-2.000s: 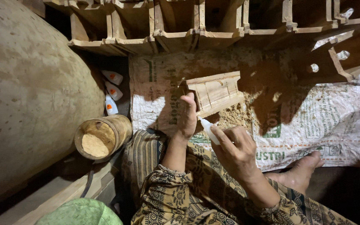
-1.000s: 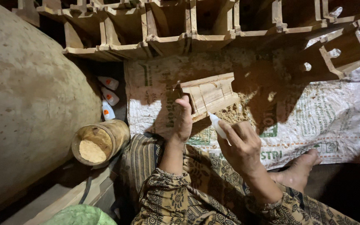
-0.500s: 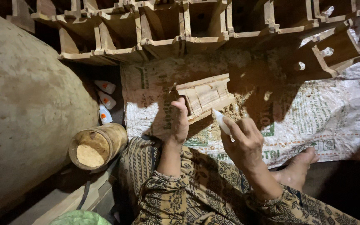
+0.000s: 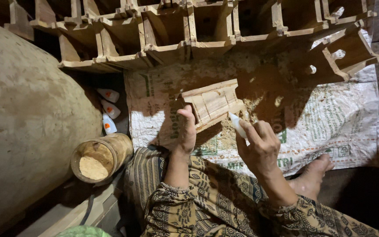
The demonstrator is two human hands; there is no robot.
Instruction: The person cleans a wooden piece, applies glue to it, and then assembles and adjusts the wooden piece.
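Gripping one pale carved wooden moulding piece [image 4: 213,103], left hand [image 4: 186,131]; right hand [image 4: 259,147] clasps one small white plastic bottle [image 4: 237,125]; three similar bottles [image 4: 109,109] lie left.

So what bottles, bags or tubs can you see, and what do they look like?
Small bottle: in the right hand, white, tip at the wooden box that the left hand steadies.
Three bottles: on the floor left of the sack, white with orange labels.
Sack: spread flat under the box, white with green print.
Jar: lower left, round, holding tan powder.

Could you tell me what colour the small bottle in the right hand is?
White, in the head view: small bottle.
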